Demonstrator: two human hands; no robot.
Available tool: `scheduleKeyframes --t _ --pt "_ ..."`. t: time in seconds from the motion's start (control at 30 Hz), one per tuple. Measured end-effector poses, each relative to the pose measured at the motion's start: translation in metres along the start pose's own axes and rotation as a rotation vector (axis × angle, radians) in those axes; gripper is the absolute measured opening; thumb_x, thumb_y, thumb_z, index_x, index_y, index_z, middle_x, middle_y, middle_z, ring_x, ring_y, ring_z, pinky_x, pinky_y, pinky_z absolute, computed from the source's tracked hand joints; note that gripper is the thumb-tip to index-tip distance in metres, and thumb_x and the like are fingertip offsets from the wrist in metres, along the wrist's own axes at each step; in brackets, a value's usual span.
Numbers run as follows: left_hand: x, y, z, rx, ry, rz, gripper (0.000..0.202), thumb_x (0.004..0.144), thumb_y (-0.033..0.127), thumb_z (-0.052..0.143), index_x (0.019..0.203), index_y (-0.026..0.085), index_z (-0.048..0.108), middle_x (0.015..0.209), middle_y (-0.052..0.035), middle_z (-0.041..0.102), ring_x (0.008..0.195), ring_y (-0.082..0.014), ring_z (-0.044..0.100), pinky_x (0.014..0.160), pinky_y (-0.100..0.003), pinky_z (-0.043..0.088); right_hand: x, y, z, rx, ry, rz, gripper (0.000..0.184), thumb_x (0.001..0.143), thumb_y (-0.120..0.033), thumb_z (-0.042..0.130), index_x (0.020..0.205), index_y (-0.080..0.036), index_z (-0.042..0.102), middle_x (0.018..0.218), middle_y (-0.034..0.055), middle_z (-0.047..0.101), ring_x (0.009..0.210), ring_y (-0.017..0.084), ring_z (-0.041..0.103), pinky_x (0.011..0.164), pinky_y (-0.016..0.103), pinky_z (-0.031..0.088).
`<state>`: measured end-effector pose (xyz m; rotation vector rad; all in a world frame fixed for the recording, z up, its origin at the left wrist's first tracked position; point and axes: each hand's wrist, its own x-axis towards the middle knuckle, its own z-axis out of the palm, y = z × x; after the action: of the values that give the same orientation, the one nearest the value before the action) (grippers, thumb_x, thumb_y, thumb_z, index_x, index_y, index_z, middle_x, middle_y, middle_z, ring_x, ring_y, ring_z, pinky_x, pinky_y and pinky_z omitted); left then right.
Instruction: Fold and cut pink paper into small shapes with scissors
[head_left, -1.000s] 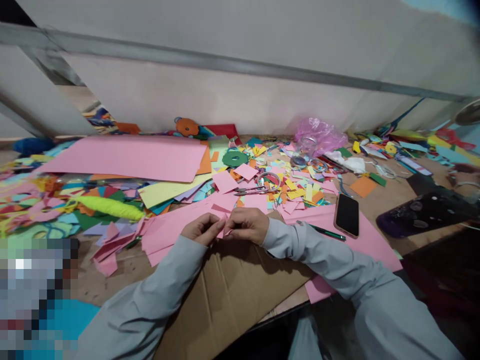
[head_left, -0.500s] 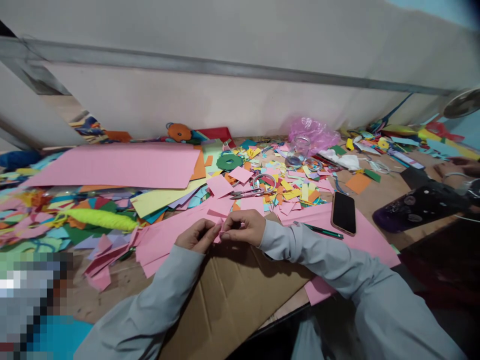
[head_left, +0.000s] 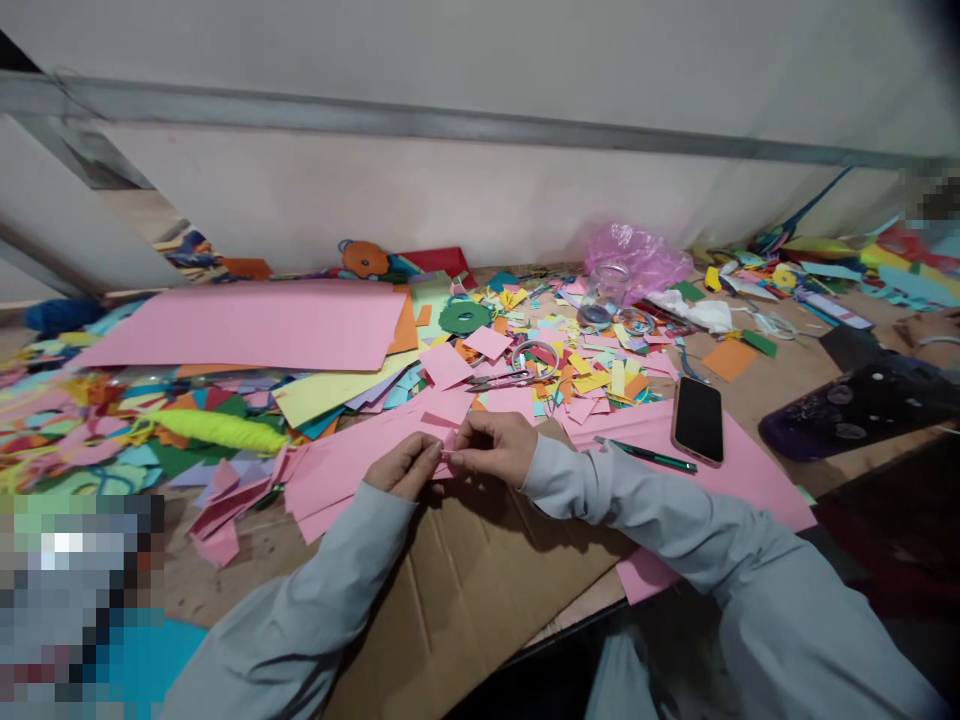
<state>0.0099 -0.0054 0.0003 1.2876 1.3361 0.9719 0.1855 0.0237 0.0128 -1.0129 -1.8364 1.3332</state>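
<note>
My left hand (head_left: 405,466) and my right hand (head_left: 495,448) meet fingertip to fingertip over a brown cardboard sheet (head_left: 465,590). Both pinch a small pink paper piece (head_left: 445,458) between thumb and fingers. Pink paper strips (head_left: 337,470) lie just left of the hands. A pair of scissors (head_left: 517,372) rests a little beyond them among coloured scraps.
A large pink sheet (head_left: 247,325) lies at the back left. A black phone (head_left: 697,420) and a green pen (head_left: 649,456) sit on pink paper to the right. A yellow-green yarn cone (head_left: 217,430), a pink plastic bag (head_left: 634,258) and a dark object (head_left: 855,405) lie around.
The hands stay together on the pink piece, the fingers shifting slightly. The view has drifted a little.
</note>
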Motion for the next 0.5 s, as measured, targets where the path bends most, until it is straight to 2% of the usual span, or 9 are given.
scheduleKeyframes --t 0.1,0.3,0.5 --pt "-0.0007 0.0028 0.0004 -0.025 -0.009 0.003 0.035 0.077 0.054 0.06 0.072 0.02 0.057 0.052 0.007 0.049 0.044 -0.0109 0.054 0.044 -0.021 0.046 -0.0001 -0.0016 -0.0011 -0.031 -0.011 -0.017 0.019 0.08 -0.032 0.065 0.078 -0.015 0.06 0.065 -0.0022 0.062 0.057 0.008 0.054 0.056 0.019 0.04" --pt "-0.0032 0.0085 0.0011 -0.007 -0.002 0.033 0.032 0.079 0.05 0.059 0.068 0.02 0.058 0.049 0.0074 0.045 0.042 -0.0089 0.05 0.043 -0.019 0.044 0.002 -0.0034 -0.0028 -0.135 0.014 -0.044 0.012 0.076 -0.024 0.067 0.073 -0.015 0.059 0.061 -0.0041 0.057 0.059 0.008 0.051 0.058 0.019 0.037" --pt "-0.0025 0.0043 0.0006 -0.007 -0.01 0.026 0.034 0.079 0.052 0.057 0.072 0.019 0.06 0.048 0.006 0.05 0.042 -0.0101 0.052 0.042 -0.019 0.044 0.0026 -0.0048 -0.0043 -0.118 0.003 -0.09 0.008 0.075 -0.02 0.065 0.071 -0.015 0.06 0.063 -0.0046 0.055 0.063 0.008 0.049 0.061 0.019 0.037"
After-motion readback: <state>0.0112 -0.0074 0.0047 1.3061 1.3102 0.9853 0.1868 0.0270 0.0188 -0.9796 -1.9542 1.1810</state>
